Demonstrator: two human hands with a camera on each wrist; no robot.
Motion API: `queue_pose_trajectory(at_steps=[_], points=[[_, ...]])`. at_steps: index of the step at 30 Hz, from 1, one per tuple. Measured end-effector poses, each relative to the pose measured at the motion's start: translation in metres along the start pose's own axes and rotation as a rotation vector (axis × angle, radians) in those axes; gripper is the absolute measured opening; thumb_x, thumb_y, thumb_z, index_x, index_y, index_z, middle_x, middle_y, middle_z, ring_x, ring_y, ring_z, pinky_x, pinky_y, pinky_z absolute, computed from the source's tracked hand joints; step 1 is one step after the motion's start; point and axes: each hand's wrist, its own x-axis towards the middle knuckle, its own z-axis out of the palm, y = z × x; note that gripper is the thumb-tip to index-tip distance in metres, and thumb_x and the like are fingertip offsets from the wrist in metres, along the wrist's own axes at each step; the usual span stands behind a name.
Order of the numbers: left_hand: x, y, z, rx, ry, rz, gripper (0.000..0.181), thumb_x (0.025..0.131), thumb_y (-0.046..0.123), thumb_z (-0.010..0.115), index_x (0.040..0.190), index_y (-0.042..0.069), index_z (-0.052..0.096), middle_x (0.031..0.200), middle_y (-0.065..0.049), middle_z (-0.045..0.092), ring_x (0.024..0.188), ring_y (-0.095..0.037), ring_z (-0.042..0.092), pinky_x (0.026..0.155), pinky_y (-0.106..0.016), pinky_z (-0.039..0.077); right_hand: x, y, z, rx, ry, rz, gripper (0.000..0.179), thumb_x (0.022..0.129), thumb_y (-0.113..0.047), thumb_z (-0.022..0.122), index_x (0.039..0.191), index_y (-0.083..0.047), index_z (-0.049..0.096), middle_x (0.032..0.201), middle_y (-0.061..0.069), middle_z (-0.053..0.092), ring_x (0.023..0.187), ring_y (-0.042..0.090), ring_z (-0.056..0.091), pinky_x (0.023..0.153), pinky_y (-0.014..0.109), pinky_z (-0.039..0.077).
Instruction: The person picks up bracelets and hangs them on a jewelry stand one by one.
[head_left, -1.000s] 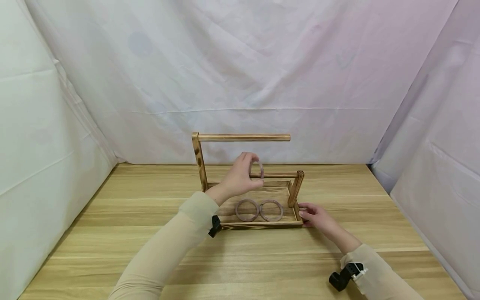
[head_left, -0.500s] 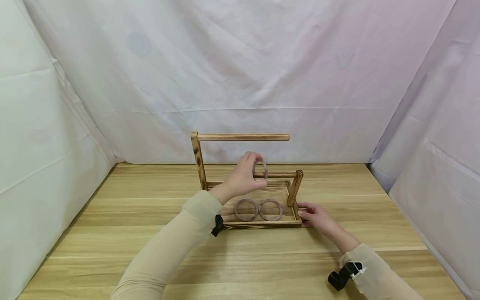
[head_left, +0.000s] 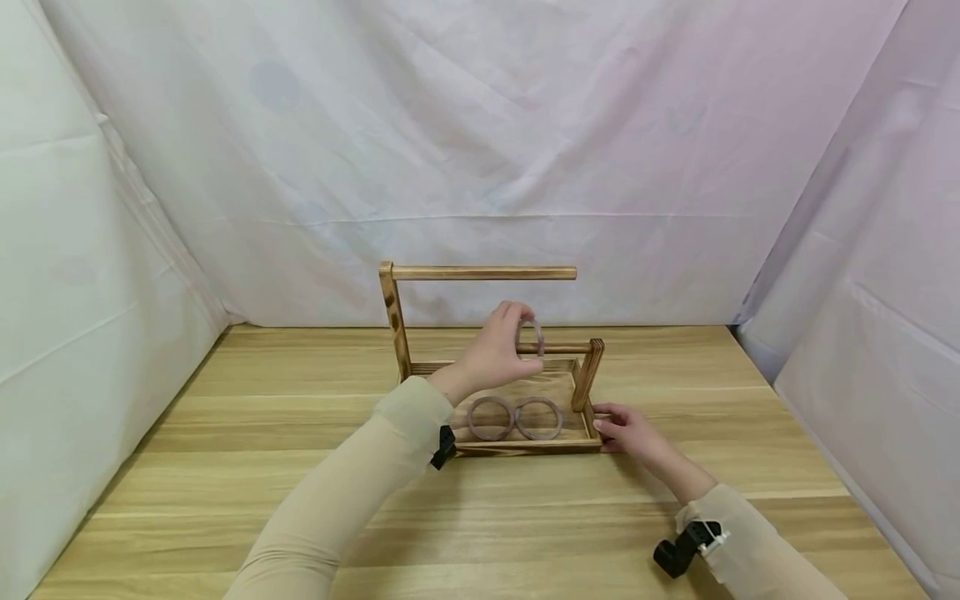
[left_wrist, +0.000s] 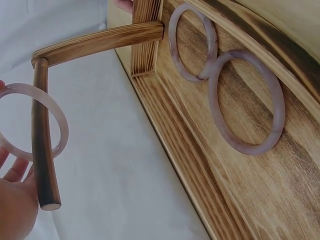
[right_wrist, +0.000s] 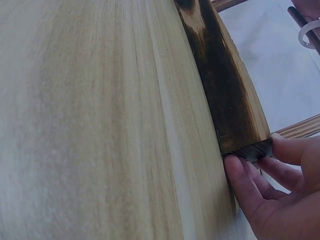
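My left hand point(head_left: 491, 350) pinches a pale lilac bangle point(left_wrist: 61, 122) between thumb and fingers. The bangle hangs upright round the lower rod point(head_left: 570, 347) of a wooden bangle stand point(head_left: 525, 449); in the left wrist view the rod's free end point(left_wrist: 50, 206) sticks out past it. Two more bangles, one on the left point(head_left: 471, 419) and one on the right point(head_left: 560, 421), lie side by side in the stand's tray, edges meeting. At the tray's right end my right hand point(head_left: 626, 429) grips the corner, thumb at the rim and fingers against the outer side.
A longer upper rod point(head_left: 483, 273) reaches right from the tall left post point(head_left: 395, 321), above my left hand. The short right post point(head_left: 589, 375) bears the lower rod. White cloth point(head_left: 480, 167) hangs behind the wood-grain table point(head_left: 225, 467).
My left hand has slid the bangle to the right along the lower rod, toward the short post. The right hand keeps its grip on the tray's corner.
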Motion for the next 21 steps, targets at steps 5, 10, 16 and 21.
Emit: queue_pose_trajectory(at_steps=[5,10,16,21], points=[[0.003,0.003,0.002,0.01,-0.005,0.007,0.057,0.077,0.022,0.068,0.125,0.006,0.042,0.125,-0.012,0.044,0.101,-0.019,0.045,0.091,-0.035,0.045,0.001,0.001,0.0,0.003,-0.001,-0.01,0.046,0.096,-0.007,0.047,0.135,0.014,0.034,0.113,0.03,0.054,0.083,0.014,0.061,0.072,0.029,0.056],[0.005,0.005,0.006,0.019,-0.008,0.013,0.056,0.077,0.023,0.068,0.124,0.006,0.042,0.125,-0.012,0.044,0.102,-0.019,0.046,0.092,-0.035,0.046,0.0,0.0,0.0,0.008,-0.011,-0.021,0.046,0.096,-0.008,0.047,0.135,0.015,0.034,0.113,0.031,0.055,0.08,0.014,0.061,0.071,0.029,0.056],[0.008,0.009,0.008,0.023,-0.025,0.018,0.055,0.078,0.023,0.067,0.125,0.006,0.042,0.125,-0.012,0.045,0.1,-0.018,0.045,0.088,-0.033,0.046,0.0,0.0,-0.001,0.004,-0.008,-0.014,0.046,0.097,-0.008,0.047,0.135,0.014,0.035,0.111,0.028,0.056,0.082,0.013,0.06,0.072,0.03,0.056],[0.011,0.012,0.01,0.025,-0.036,0.026,0.055,0.079,0.023,0.066,0.125,0.007,0.042,0.125,-0.011,0.045,0.1,-0.017,0.045,0.087,-0.032,0.045,0.001,0.001,0.0,0.005,-0.001,-0.005,0.047,0.096,-0.008,0.048,0.136,0.014,0.035,0.113,0.028,0.055,0.083,0.014,0.06,0.073,0.031,0.056]])
